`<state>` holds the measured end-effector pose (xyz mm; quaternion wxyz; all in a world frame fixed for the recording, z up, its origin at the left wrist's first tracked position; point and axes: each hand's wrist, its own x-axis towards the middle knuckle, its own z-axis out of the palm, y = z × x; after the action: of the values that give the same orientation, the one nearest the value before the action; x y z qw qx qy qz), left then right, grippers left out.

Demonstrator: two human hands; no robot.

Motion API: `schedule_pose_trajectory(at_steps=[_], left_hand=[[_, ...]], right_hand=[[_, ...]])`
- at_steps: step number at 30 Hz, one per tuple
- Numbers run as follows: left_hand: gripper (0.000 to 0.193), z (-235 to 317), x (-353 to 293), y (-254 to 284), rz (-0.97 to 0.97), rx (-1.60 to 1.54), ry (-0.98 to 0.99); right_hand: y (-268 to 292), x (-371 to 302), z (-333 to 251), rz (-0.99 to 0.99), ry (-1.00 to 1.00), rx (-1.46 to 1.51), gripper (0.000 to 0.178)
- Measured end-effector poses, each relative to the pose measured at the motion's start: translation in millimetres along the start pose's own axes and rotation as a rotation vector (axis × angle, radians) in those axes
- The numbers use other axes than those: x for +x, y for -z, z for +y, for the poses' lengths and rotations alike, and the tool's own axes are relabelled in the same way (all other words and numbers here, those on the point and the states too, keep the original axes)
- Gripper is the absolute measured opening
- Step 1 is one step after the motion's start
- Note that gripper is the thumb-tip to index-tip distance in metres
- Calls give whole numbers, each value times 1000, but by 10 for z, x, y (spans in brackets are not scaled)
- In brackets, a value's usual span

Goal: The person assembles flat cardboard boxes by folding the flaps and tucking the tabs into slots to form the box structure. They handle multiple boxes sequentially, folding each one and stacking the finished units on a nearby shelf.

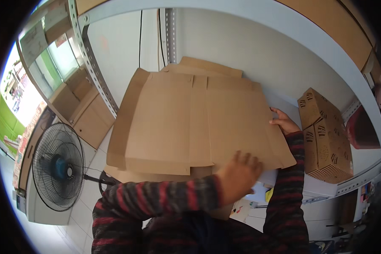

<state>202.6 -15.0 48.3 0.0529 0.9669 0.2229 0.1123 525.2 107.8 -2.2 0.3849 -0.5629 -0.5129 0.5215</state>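
Note:
A large unfolded cardboard box (165,118), flat and brown with creased flaps, lies before me. Beneath it more cardboard (211,65) sticks out at the far side and at the near left. My right hand (285,121) holds the sheet's right edge, with the thumb on top and some of the fingers hidden. Crossing in front of my body, my left arm brings my left hand (241,175) over the near right edge of the cardboard. Its fingers are stretched out and slightly blurred, and nothing shows in them.
Two printed cardboard boxes (328,148) are stacked on the shelf at the right, near a dark red object (362,129). A black pedestal fan (58,167) stands at the left. Perforated metal shelf posts (95,63) and a beam (241,19) frame the work area.

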Motion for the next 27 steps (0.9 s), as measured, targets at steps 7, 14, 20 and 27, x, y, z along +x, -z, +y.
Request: schedule_pose_trajectory(at_steps=[7, 14, 20, 27], left_hand=[[24, 407, 754, -416, 222, 73, -41], [11, 116, 959, -483, 324, -242, 73], [12, -66, 1053, -529, 269, -387, 28], [22, 181, 491, -313, -150, -376, -267]], right_hand=[[-112, -73, -169, -80, -22, -9, 76], [-83, 0, -62, -54, 3, 70, 74], [-168, 208, -52, 213, 126, 155, 51], [76, 378, 186, 324, 200, 101, 33]])
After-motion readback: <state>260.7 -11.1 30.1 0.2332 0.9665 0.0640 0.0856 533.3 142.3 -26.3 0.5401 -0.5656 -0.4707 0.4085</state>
